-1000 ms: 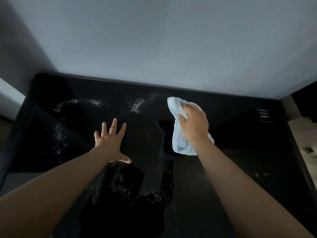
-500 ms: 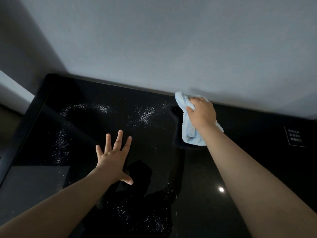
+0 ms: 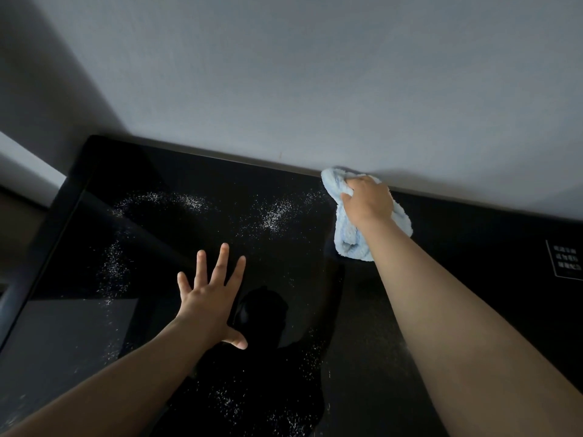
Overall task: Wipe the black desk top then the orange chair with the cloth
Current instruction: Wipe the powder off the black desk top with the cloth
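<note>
The glossy black desk top (image 3: 473, 253) fills the lower view and runs up to the grey wall. White powder specks (image 3: 274, 216) lie scattered over its left and middle parts. My right hand (image 3: 367, 203) grips a bunched light-blue cloth (image 3: 350, 244) and presses it on the desk at the back edge, touching the wall. My left hand (image 3: 211, 294) lies flat on the desk with fingers spread, holding nothing. The orange chair is out of view.
The grey wall (image 3: 315, 89) stands right behind the desk. A small white-printed label (image 3: 566, 263) sits on the desk at the far right. The desk's left edge (image 3: 47, 247) drops to a darker floor area.
My right hand has pushed the cloth away from me, from mid-desk to the back edge at the wall. My left hand stays flat in place.
</note>
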Demonstrator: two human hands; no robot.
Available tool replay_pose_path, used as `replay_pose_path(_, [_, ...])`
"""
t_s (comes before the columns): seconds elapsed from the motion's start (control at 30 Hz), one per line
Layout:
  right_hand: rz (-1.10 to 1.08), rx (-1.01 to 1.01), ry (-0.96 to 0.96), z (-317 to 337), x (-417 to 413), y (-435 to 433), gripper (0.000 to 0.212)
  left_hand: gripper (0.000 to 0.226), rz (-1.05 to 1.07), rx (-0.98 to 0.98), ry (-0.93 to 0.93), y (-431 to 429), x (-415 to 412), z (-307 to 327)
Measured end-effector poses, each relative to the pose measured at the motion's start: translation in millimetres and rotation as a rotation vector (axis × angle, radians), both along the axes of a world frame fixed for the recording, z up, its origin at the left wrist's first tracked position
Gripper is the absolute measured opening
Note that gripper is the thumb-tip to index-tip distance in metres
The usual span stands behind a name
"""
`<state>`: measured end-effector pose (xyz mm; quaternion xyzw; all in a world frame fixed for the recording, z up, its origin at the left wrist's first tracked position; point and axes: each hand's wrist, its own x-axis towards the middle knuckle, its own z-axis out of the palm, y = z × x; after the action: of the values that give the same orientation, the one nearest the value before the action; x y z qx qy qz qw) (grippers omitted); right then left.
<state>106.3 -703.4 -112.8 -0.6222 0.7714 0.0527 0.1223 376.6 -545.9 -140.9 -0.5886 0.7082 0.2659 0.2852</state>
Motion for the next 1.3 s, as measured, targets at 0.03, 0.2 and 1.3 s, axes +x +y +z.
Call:
replay_pose_path(0.03, [0.008,0.0,0.015,1,1,0,0.037,0.153,-0.001,-0.002,0.0,0,0,0])
replay_pose_path(0.2, [0.055,0.015,0.048,2,2,7,0.035,0.153,-0.002,-0.006,0.0,0,-1,0])
replay_pose_path(1.3, [0.049,-0.113,0.005,-16,31,159,0.034,0.151,-0.022,0.007,0.017,1,-1,11])
